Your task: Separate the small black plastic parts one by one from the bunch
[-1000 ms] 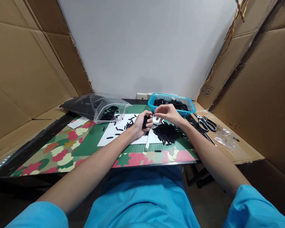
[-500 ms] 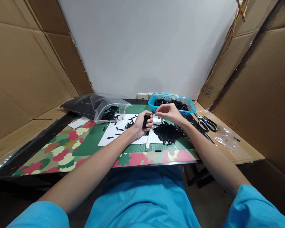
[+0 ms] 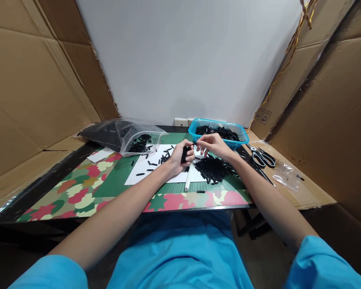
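Observation:
My left hand [image 3: 181, 157] is closed around a bunch of small black pieces [image 3: 185, 154], short and stick-like; their exact kind is too small to make out. Just right of it, my right hand [image 3: 213, 145] has thumb and forefinger pinched on a tiny dark piece at the left hand's fingertips. Below my right hand lies a heap of the same black pieces [image 3: 215, 169]. More loose pieces are scattered on a white sheet [image 3: 135, 179] beneath my left hand. A white strip [image 3: 189, 176] lies between the hands and the table's near edge.
A blue plastic basket [image 3: 244, 137] full of black pieces stands behind my right hand. To the left is a clear zip bag [image 3: 124, 136] holding more. Scissors [image 3: 262, 158] and a small plastic bag [image 3: 285, 176] lie at the right. Cardboard walls [image 3: 333, 120] flank the table.
My right hand's thumb and forefinger have drawn closer to my left hand's fingertips, and its other fingers hang slightly lower. My left hand keeps its hold.

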The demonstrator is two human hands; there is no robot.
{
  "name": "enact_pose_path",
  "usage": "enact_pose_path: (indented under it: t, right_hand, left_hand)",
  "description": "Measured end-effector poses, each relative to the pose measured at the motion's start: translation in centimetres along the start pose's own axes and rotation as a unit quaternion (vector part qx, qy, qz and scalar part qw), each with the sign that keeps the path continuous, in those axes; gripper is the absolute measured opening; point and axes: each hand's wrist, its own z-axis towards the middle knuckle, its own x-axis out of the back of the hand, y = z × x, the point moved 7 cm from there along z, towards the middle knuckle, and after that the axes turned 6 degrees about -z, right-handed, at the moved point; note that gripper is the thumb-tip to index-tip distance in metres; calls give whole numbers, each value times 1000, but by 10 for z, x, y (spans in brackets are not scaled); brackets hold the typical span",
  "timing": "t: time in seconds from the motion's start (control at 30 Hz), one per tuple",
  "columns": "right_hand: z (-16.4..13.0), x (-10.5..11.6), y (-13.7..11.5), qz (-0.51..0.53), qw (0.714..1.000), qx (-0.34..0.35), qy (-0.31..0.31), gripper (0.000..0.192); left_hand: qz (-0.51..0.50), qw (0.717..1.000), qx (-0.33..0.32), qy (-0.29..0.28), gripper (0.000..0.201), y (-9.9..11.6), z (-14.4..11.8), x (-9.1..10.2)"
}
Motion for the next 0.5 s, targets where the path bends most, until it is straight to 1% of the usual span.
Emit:
enact_pose_path:
  t: [0.1,0.2,0.37,0.43,0.5]
  right_hand:
    - [-1,4,-3,-59,998,-4,31,29]
    - [-5,17,-9,-138,985,-4,100,30]
    - [-13,47,-11,-265,935,-13,233,31]
    - [-14,55,-8,-296,917,-21,268,32]
    - [-15,60,-7,-313,906,-23,286,34]
  left_hand:
    - [2,1000,-3,1,38,0,0,1]
    - [4,1000,-4,2,39,-1,0,1]
    - [11,1000,6,2,40,-4,0,0]
    - [13,1000,9,2,39,-5,-1,0]
    - [14,1000,10,3,39,-5,-1,0]
